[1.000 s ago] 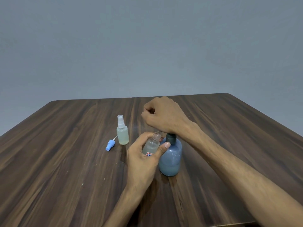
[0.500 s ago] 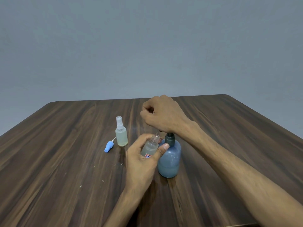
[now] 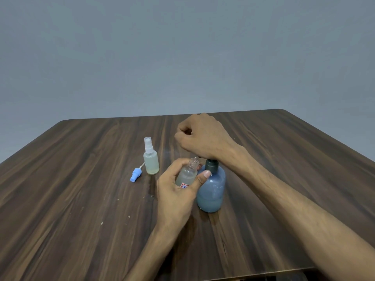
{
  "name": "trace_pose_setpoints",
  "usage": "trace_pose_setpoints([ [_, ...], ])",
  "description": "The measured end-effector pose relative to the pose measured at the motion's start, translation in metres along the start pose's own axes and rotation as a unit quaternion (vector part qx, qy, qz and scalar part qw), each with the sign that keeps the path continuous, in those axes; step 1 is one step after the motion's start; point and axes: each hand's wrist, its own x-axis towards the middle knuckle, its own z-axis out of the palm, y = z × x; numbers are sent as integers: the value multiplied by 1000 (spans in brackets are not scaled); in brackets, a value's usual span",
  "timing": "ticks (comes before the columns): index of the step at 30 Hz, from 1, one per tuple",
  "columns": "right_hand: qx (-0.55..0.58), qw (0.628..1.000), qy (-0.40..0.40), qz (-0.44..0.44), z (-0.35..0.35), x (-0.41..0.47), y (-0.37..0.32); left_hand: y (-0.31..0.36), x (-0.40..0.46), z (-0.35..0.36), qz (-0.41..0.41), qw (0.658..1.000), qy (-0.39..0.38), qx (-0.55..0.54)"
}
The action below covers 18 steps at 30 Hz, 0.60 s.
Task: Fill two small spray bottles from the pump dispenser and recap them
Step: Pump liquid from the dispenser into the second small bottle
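Holding the open little bottle (image 3: 186,175) in your left hand (image 3: 177,194), you pressed your curled right hand (image 3: 204,138) onto the half-full blue pump bottle (image 3: 211,191).

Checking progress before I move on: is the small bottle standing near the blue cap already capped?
Yes, capped: the standing spray bottle wears its white sprayer.

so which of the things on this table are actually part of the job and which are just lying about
Part of the job:
- pump dispenser, right hand on its head
- open bottle, held at the spout by the left hand
- capped spray bottle
- blue spray cap, lying off its bottle

Lying about:
- pale crumbs on the table
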Motion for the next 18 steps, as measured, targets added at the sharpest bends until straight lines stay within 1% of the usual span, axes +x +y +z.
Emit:
trace_pose_setpoints([
  [2, -5, 1000, -2, -3, 0, -1, -1, 1, 0, 0, 0, 1000, 0, -4],
  [7, -12, 999, 23, -19, -4, 0, -1, 1, -2, 1, 0, 1000, 0, -14],
  [13, -5, 1000, 5, -4, 3, -1, 0, 0, -1, 0, 3, 1000, -1, -13],
  [18, -5, 1000, 22, -17, -4, -1, -1, -1, -2, 0, 5, 1000, -2, -14],
])
